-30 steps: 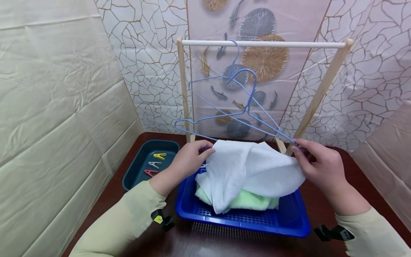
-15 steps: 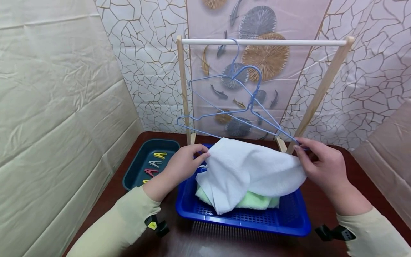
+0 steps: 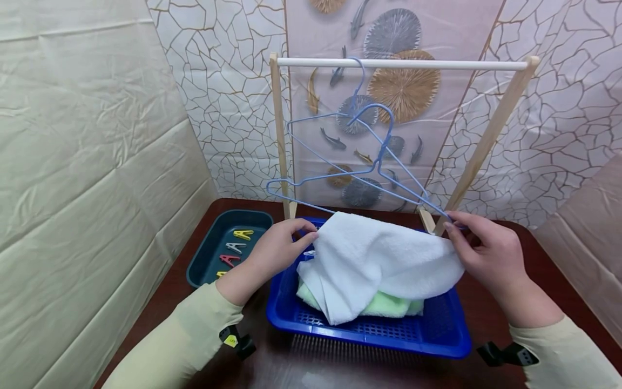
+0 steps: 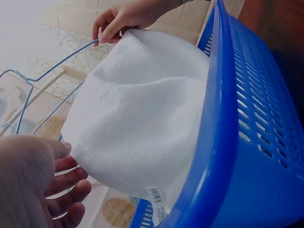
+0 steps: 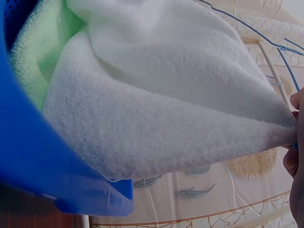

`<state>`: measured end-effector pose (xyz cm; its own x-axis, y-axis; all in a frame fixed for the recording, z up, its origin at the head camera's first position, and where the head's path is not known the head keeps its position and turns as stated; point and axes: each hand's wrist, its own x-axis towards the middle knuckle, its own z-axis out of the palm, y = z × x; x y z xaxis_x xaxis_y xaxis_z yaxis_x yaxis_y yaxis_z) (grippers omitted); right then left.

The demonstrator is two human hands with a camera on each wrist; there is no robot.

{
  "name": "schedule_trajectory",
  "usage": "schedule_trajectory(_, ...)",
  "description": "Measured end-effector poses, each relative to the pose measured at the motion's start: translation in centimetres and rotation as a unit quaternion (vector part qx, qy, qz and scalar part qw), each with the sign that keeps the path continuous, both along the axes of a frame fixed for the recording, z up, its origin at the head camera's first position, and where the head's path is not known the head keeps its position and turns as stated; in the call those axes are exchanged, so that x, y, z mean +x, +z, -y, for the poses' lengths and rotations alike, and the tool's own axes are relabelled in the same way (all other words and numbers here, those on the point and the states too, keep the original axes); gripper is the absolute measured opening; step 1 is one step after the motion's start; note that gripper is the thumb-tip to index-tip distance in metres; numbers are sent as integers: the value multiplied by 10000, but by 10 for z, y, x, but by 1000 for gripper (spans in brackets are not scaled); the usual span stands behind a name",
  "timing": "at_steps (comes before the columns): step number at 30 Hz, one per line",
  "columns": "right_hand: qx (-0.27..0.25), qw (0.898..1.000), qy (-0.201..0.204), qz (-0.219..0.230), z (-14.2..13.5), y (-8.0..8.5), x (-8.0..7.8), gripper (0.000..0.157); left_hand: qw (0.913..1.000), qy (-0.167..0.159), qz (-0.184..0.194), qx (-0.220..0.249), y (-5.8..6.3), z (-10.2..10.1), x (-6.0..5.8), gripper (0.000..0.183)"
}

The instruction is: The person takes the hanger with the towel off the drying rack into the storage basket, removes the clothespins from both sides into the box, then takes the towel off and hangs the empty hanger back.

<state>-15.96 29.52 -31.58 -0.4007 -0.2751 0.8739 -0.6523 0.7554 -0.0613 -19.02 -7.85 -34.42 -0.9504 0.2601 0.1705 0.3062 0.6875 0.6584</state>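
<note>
A white towel (image 3: 359, 254) is stretched between both hands above a blue basket (image 3: 340, 336); its lower part lies in the basket on a light green towel (image 3: 389, 305). My left hand (image 3: 277, 248) pinches the towel's left edge between thumb and fingers, while the other fingers hang loosely curled in the left wrist view. My right hand (image 3: 491, 248) pinches the right end of a blue clothes hanger (image 3: 385, 143) together with a towel corner. The hanger stands tilted, hook up, its lower bar partly hidden behind the towel. A barcode label (image 4: 156, 197) shows at the towel's edge.
Behind the basket stands a drying rack with a white rod (image 3: 437, 64) and wooden posts (image 3: 486, 146). A second blue hanger (image 3: 318, 155) hangs from the rod. At left, a dark green tray (image 3: 206, 246) holds several clothespins (image 3: 235, 247), partly behind my left forearm.
My left hand has shifted slightly left and down with the towel's edge, and the towel's upper edge now slopes down to the right. The right hand keeps its hold, nearly still.
</note>
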Motion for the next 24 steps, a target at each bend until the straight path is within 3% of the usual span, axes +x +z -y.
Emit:
schedule_trajectory(8,2,10000,70,62,1,1,1,51,9996,-99,-30,247,2,-7,-4,25)
schedule_trajectory(19,7,9999,133,53,1,1,2,49,9981,-341,-363,376,11,-22,-6,29)
schedule_trajectory(24,26,9999,161,7,4,-1,1,50,9980,-272,-370,442,9,-23,-3,25)
